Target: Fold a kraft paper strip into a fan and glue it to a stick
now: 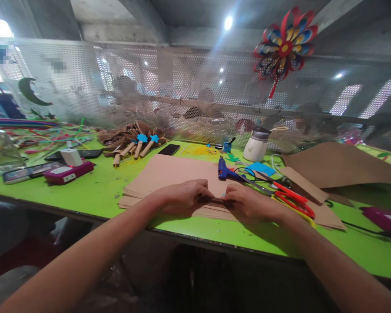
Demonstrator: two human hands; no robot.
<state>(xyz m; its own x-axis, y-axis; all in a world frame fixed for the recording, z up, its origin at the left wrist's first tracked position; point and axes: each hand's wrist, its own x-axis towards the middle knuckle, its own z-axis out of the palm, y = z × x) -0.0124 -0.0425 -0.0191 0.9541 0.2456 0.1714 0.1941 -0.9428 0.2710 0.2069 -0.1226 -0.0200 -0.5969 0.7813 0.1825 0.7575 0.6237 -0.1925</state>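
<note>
- Head view, at far left: a glass jar (1,150) stands on the green table (94,191), and near it lies a phone (32,171).
- Next to this phone you have a purple power strip (68,172), with a white adapter (71,157) on it.
- Further to the right, several brown paper rolls (138,150) with blue paper shapes lie together, and a dark phone (169,150) is just beside them.
- Before you is the stack of brown paper (169,171), spread flat near the front edge of the table.
- Your left hand (192,193) is above this stack, its thumb and fingers pinched together on a narrow brown piece (217,200).
- This piece is between your two hands, over the near part of the stack; its exact form is too small to tell.
- A blue glue gun (227,171) lies just beyond your hands.
- Your right hand (244,202) pinches the other end of the same piece, with the fingers bent.
- Behind it stands a white bottle (254,148) with a dark lid.
- Beside your right wrist lie red-handled scissors (295,204).
- At far right are a large brown sheet (339,165) and, nearer to you, a second purple device (384,219).
</note>
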